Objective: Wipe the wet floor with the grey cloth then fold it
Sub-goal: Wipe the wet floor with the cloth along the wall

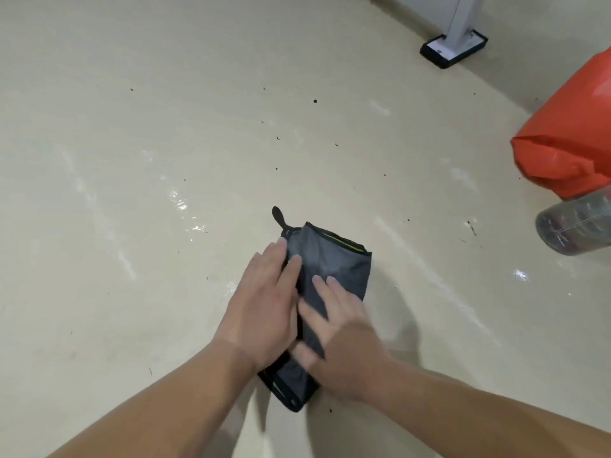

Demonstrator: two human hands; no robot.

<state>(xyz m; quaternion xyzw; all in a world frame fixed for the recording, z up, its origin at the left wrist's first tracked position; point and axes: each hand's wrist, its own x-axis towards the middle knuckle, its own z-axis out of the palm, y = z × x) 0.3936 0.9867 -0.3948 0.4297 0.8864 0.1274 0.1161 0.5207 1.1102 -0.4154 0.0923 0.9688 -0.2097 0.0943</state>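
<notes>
From where I'm watching, the folded grey microfibre cloth with black trim (334, 269) lies flat on the glossy cream floor (165, 127), roughly centre and a bit toward the near side. It's folded into a long strip. The long axis runs near to far, with the far end leaning slightly right. A thin yellow-green line shows along the far edge, and the little black hanging loop (278, 215) sticks out of the far-left corner, pointing away from me.

The left hand (264, 309) lies palm down on the strip's left edge, fingers straight and together, tips pointing far-right, gripping nothing. The right hand (340, 328) is flat on top of the cloth as well, fingers stretched out and pointing far-left, pressing rather than grasping. Its thumb side is blurry, so I can't tell more there. Both forearms come in from the near edge.

Wet shiny streaks (182, 204) sit on the floor left of the cloth. Off to the right are a crumpled orange bag (568, 137) and a clear plastic bottle (575, 226) just near of it. A white post on a black base (454, 44) stands far right.
</notes>
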